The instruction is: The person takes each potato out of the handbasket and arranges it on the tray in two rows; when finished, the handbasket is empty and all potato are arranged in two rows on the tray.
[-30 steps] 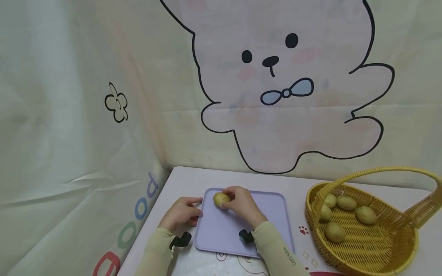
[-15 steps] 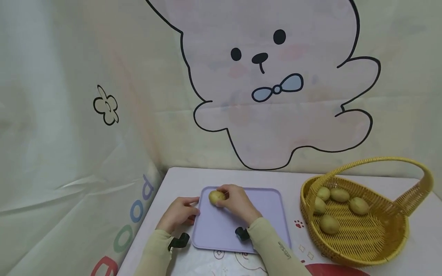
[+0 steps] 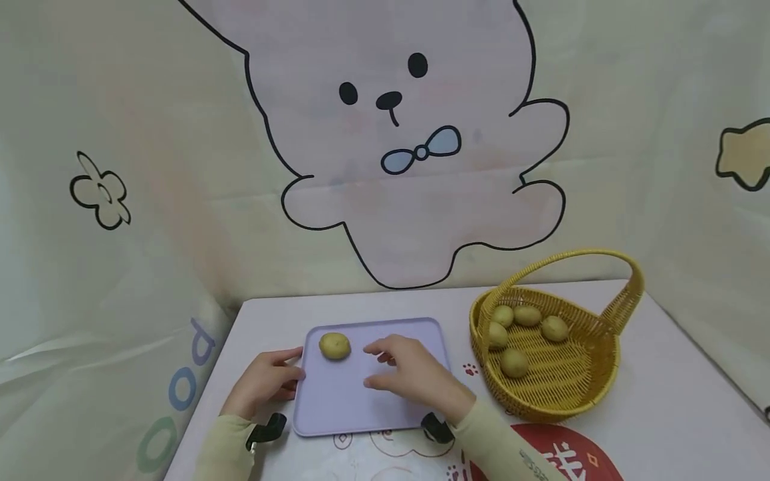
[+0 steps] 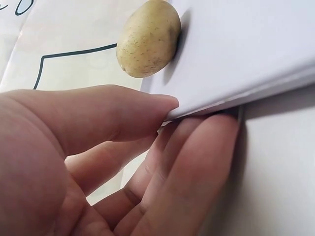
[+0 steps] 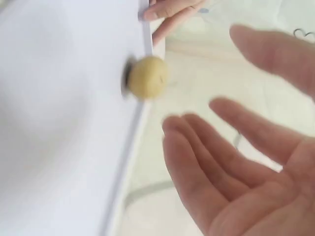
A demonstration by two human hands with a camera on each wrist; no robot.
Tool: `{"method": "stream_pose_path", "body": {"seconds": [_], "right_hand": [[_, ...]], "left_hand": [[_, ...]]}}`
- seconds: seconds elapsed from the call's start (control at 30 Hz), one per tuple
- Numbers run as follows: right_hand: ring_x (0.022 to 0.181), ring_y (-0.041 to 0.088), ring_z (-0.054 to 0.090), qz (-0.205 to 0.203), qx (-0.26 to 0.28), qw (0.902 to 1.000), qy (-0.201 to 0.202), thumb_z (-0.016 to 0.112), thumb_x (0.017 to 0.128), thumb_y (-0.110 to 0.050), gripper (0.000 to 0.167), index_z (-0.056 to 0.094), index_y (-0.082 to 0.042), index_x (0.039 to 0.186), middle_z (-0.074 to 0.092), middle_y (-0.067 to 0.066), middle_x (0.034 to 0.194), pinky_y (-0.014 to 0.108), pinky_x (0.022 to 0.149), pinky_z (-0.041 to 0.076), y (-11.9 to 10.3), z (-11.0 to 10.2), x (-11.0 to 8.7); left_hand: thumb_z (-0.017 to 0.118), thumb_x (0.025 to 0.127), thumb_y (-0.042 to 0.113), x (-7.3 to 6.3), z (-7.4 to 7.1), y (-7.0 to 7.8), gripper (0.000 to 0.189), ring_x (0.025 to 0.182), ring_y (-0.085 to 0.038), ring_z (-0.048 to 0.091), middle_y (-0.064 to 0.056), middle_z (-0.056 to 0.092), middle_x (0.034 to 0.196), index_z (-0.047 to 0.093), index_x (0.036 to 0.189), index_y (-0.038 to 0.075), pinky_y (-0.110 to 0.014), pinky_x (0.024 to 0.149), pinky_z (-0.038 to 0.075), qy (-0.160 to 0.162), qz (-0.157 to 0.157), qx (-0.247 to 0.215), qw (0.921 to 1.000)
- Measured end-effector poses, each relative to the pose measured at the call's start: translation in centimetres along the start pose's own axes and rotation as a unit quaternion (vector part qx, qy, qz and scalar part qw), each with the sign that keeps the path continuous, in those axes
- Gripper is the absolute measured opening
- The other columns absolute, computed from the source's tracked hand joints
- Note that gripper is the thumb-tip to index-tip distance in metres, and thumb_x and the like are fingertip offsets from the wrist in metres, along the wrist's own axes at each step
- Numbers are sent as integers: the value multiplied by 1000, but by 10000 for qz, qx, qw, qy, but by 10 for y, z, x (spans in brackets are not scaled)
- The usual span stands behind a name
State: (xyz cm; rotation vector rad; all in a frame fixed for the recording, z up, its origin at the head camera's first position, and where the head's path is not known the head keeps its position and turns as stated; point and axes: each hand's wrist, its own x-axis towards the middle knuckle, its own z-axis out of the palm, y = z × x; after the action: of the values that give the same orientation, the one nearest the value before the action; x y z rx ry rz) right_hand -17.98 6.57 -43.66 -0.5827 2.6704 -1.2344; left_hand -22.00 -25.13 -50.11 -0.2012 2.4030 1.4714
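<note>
A single yellow potato (image 3: 334, 346) lies on the lilac tray (image 3: 349, 404), close to its far left corner. At the tray's left edge is my left hand (image 3: 263, 382); the left wrist view shows its thumb (image 4: 133, 110) over the rim and other fingers against the underside, pinching the edge. My right hand (image 3: 415, 374) hovers over the right part of the tray, fingers spread and nothing in them. A gap separates it from the potato, as the right wrist view also shows.
To the tray's right stands a yellow wicker basket (image 3: 571, 391) with a tall arched handle and several potatoes (image 3: 554, 328) inside. A red printed patch (image 3: 559, 447) marks the table cover in front of it. A cartoon-printed cloth hangs behind the table.
My right hand has let go of the potato and drawn back to the right. The potato stays on the tray, the left hand still at its edge. The head view has turned right.
</note>
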Motion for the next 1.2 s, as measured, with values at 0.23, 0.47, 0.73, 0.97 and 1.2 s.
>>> {"method": "stream_pose_path", "body": {"seconds": [0.23,0.47,0.73,0.97,1.2], "right_hand": [[104,9,71,-657,-405,9970,8,85,94,-33,40,76,-17,129,77,-4,122,33,93,63,21,-62,-75],[108,12,74,-54,-1091,9936,271,87,93,-36,37,78,-21,125,78,-8,121,34,93,64,51,-121,-112],[105,17,72,378,-1554,9853,593,88,92,-34,38,79,-15,124,77,0,115,37,89,63,83,-171,-106],[109,21,74,844,-1300,9874,332,84,95,-25,40,77,-7,130,79,6,118,42,92,63,110,-180,-83],[111,25,75,1066,-983,9893,188,83,94,-11,41,74,-2,133,80,9,118,47,98,63,130,-176,-60]], "left_hand": [[77,95,12,0,-15,-7,64,80,-19,71,-8,75,95,58,155,4,-34,71,65,12,-119,173,9998],[77,96,13,3,-20,-9,63,81,-19,70,-8,74,94,57,156,3,-33,71,65,57,-47,227,9997],[77,95,11,9,-10,-5,64,80,-19,70,-8,73,91,57,155,3,-33,69,65,-44,14,52,10000],[79,95,14,10,-2,-5,65,79,-18,69,-7,72,91,58,155,4,-32,69,64,-144,112,95,9998],[79,96,14,5,-2,-6,64,79,-19,70,-8,73,93,58,155,4,-32,69,65,-79,-30,142,9999]]}}
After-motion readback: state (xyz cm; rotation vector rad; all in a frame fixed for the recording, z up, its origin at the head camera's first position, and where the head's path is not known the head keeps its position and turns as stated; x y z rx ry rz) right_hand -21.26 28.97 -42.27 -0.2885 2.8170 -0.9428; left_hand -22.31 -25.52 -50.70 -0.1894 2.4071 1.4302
